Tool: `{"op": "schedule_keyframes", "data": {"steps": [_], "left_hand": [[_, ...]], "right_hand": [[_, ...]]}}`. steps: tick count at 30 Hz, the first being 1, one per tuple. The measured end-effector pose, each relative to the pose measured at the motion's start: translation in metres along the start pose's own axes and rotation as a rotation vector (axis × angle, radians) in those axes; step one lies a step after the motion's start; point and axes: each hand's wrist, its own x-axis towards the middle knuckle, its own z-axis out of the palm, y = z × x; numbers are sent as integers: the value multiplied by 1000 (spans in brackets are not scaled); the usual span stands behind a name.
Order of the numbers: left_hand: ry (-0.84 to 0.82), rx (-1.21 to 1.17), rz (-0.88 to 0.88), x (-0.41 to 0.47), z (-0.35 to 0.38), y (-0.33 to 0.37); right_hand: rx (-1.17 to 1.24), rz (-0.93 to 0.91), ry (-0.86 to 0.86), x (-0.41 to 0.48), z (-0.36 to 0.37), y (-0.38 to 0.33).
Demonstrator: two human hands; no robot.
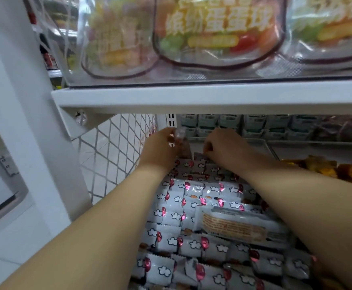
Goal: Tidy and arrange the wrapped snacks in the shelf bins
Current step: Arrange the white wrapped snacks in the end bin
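Observation:
A shelf bin is filled with several white wrapped snacks (192,208) printed with clouds and red balloons. One longer wrapper with an orange label (238,227) lies across them on the right. My left hand (162,147) reaches to the bin's far left corner and pinches a small snack in a clear wrapper (180,141). My right hand (223,145) is at the back of the bin, fingers curled down onto the white packets; what it holds is hidden.
A white shelf board (192,95) hangs just above my hands, carrying clear bags of colourful snacks (217,32). White wire mesh (112,151) closes the left side. Pale green packets (254,124) line the back. Orange snacks (338,168) fill the right-hand bin.

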Motion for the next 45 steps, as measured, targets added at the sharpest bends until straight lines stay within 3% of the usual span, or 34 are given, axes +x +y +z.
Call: {"op": "schedule_keyframes", "data": {"steps": [3,8,10,13,22,30,36,45], "left_hand": [[-63,180,20,-1,6,2],[92,211,99,-9,2,3],[23,343,165,-13,1,5],[-119,486,128,-17,1,8],[-225,660,105,-20,4,5],[-297,644,20,-16,5,9],[-285,404,-63,-27,-5,20],[-327,616,-71,-82,-28,19]], "right_hand": [[6,-13,0,-3,-1,0],[14,-26,12,-5,-3,0],[22,-30,12,-6,-3,-1],[36,-38,17,-7,-4,-2],[39,-41,13,-9,-6,-4],[83,-42,-25,-12,-10,-5],[109,-74,-49,-34,-32,-7],[-9,-19,-230,-103,-62,-26]]}}
